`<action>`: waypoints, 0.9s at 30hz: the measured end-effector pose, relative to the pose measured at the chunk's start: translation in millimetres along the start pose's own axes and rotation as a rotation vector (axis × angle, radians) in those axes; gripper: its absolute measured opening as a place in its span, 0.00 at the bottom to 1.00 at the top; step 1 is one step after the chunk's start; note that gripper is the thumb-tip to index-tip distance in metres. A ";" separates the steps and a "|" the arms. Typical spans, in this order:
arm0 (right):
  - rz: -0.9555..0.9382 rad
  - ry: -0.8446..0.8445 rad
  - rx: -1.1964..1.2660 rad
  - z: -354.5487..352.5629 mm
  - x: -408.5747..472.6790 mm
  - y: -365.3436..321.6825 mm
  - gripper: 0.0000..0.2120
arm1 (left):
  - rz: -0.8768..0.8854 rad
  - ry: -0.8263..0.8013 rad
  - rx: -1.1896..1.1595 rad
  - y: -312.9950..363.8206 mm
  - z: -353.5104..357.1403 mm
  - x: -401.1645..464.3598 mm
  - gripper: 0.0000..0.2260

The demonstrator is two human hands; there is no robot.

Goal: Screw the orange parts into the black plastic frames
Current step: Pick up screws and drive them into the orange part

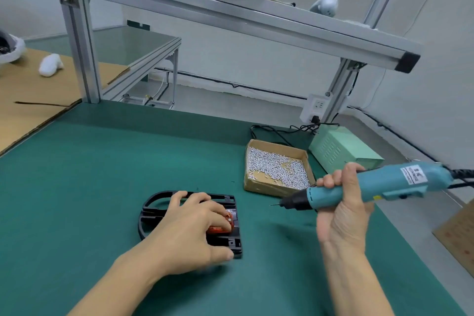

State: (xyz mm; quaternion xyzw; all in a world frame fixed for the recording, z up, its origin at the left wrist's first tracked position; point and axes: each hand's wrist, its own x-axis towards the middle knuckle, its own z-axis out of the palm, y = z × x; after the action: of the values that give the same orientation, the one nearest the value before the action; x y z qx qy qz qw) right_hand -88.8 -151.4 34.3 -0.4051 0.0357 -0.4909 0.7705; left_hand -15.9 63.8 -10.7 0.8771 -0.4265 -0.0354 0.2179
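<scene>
On the green worktop (102, 161), left hand (195, 223) presses the orange part (230, 215) into the black frame (151, 202); right hand (343, 202) grips the screwdriver (372, 185). Best hold steady, bit upright.

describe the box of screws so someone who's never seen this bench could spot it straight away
On the green bench mat, look to the right half, just in front of the pale green power supply by the wall socket. There sits a shallow open cardboard box, beyond the tip of the blue electric screwdriver. It is the only container on the mat, and it holds a loose layer of small silver screws.
</scene>
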 end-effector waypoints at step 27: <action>0.026 -0.002 -0.085 -16.1 -6.3 13.7 0.07 | -0.147 0.073 0.459 30.4 17.3 184.0 0.07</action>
State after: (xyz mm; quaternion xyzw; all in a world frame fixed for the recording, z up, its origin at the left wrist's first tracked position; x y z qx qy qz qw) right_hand -89.4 -153.3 12.3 -0.4374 0.0609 -0.4783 0.7591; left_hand 74.2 -99.2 9.0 0.9330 -0.3502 0.0783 0.0250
